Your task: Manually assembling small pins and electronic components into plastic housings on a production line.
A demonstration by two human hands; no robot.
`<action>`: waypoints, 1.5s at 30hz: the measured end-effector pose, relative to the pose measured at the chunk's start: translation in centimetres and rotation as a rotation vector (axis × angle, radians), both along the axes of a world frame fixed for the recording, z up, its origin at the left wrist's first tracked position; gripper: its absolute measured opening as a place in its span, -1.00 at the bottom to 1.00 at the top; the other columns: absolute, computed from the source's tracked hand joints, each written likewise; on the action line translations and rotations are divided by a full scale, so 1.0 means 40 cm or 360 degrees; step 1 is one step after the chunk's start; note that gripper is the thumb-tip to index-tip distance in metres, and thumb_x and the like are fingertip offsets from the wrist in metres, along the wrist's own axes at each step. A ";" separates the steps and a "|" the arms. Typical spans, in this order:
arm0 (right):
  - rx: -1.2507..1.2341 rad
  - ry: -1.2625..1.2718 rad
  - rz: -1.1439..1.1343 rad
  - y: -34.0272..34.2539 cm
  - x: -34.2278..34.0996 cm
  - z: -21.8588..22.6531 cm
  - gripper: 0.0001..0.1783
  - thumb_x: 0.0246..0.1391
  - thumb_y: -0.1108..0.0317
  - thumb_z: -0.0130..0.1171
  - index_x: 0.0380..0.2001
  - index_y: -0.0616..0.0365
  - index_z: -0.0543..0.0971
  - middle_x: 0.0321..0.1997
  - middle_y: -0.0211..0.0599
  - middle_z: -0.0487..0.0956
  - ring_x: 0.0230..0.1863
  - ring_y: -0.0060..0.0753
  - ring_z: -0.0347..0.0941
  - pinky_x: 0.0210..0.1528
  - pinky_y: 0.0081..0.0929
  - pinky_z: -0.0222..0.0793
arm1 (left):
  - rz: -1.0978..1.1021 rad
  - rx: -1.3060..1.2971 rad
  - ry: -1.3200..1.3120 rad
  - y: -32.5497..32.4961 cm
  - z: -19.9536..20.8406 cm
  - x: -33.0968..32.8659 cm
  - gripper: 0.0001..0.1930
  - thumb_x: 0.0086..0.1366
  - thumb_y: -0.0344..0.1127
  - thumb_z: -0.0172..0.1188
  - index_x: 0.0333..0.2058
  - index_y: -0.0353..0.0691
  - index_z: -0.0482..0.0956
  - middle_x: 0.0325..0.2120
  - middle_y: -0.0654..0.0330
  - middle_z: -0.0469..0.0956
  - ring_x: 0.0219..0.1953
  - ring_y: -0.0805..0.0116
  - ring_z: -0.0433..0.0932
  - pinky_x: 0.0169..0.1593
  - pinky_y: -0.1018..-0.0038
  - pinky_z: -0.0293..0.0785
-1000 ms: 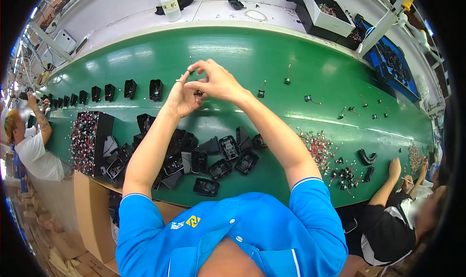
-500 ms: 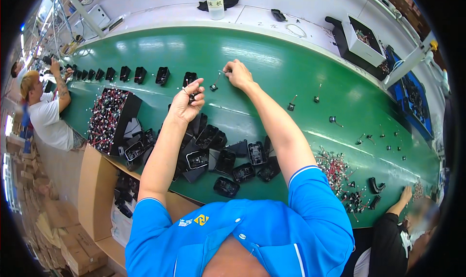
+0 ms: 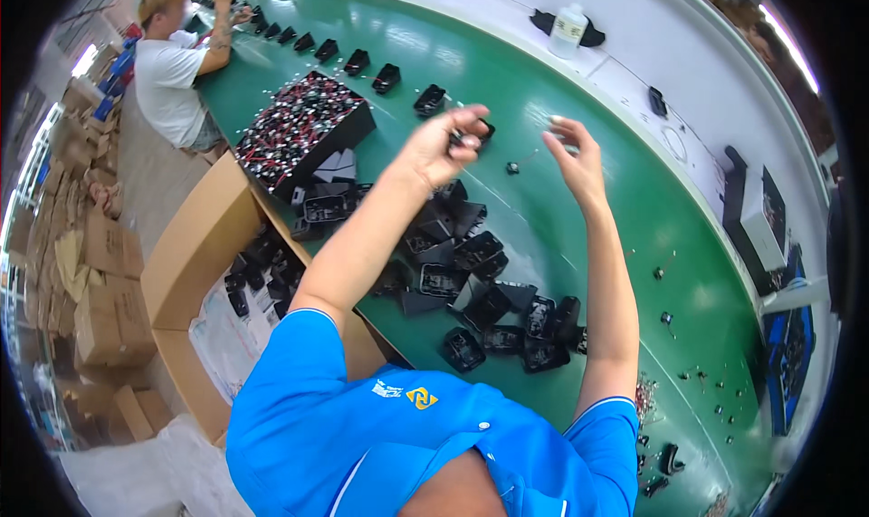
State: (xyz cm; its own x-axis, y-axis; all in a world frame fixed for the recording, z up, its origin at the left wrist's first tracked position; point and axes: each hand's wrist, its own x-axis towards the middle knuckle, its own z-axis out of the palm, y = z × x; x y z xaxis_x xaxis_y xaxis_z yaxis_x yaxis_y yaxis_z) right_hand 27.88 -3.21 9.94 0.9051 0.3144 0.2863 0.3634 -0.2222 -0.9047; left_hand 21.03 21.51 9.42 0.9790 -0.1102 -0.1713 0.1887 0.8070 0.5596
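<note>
My left hand [image 3: 444, 148] is closed around a small black part [image 3: 456, 139], which mostly hides behind the fingers. Just beyond that hand, a black plastic housing [image 3: 489, 131] stands on the green table, partly covered by it. To the right, my right hand [image 3: 577, 159] hovers over the table with thumb and fingers apart, and nothing clear shows in it. Between the hands lies a small black component with a thin wire [image 3: 513, 167]. A loose heap of black housings [image 3: 484, 250] spreads below my forearms.
A row of black housings [image 3: 358, 62] runs toward a co-worker [image 3: 172, 64] at far left. A black box heaped with wired parts [image 3: 299, 128] stands beside an open carton [image 3: 204, 263]. Wired components [image 3: 666, 318] lie to the right. A bottle [image 3: 568, 31] stands on the back ledge.
The view has turned, so the scene appears tilted and shifted. My right hand has come away from the wired component, its fingers now apart. My left hand still holds its small black part.
</note>
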 end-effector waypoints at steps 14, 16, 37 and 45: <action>-0.0498 0.0375 -0.0078 0.002 0.059 -0.211 -0.47 0.12 0.28 0.28 0.14 0.26 0.50 0.07 -0.03 0.51 -0.09 -0.30 0.53 0.03 -0.37 0.49 | 0.1247 0.4192 0.0140 0.629 -0.065 -0.090 -0.41 0.39 0.18 0.01 0.16 -0.16 0.42 0.02 -0.04 0.49 0.02 0.09 0.48 0.12 0.20 0.38; -0.0504 0.0350 -0.0095 -0.014 0.056 -0.229 -0.47 0.13 0.28 0.28 0.15 0.26 0.50 0.07 -0.03 0.52 -0.10 -0.31 0.52 0.01 -0.39 0.50 | 0.1114 0.4118 0.0139 0.634 -0.059 -0.061 -0.39 0.38 0.21 -0.01 0.19 -0.12 0.41 0.04 -0.01 0.49 0.05 0.07 0.46 0.15 0.17 0.35; -0.0456 0.0343 -0.0055 0.010 0.068 -0.221 -0.52 0.15 0.33 0.23 0.14 0.22 0.52 0.04 -0.07 0.52 -0.16 -0.39 0.50 -0.03 -0.41 0.49 | 0.0261 0.3081 0.0224 0.838 0.112 0.048 -0.33 0.43 0.20 -0.22 0.38 -0.02 0.23 0.33 0.06 0.30 0.35 0.07 0.28 0.38 0.15 0.16; -0.0494 0.0243 -0.0070 0.037 0.076 -0.218 -0.54 0.15 0.39 0.25 0.14 0.20 0.53 -0.06 -0.12 0.61 -0.21 -0.44 0.49 -0.14 -0.51 0.47 | 0.0263 0.3598 0.0500 0.808 0.000 0.081 -0.28 0.40 0.27 -0.39 0.39 0.02 0.20 0.33 0.18 0.33 0.35 0.07 0.29 0.38 -0.04 0.10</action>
State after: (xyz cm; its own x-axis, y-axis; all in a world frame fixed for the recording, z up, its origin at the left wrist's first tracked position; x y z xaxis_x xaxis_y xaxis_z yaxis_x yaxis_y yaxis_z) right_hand 30.92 -1.74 1.23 0.9447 0.3250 0.0432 0.2128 -0.5077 -0.8349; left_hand 24.28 53.83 9.41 0.8833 0.4669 0.0420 0.4425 -0.8601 0.2536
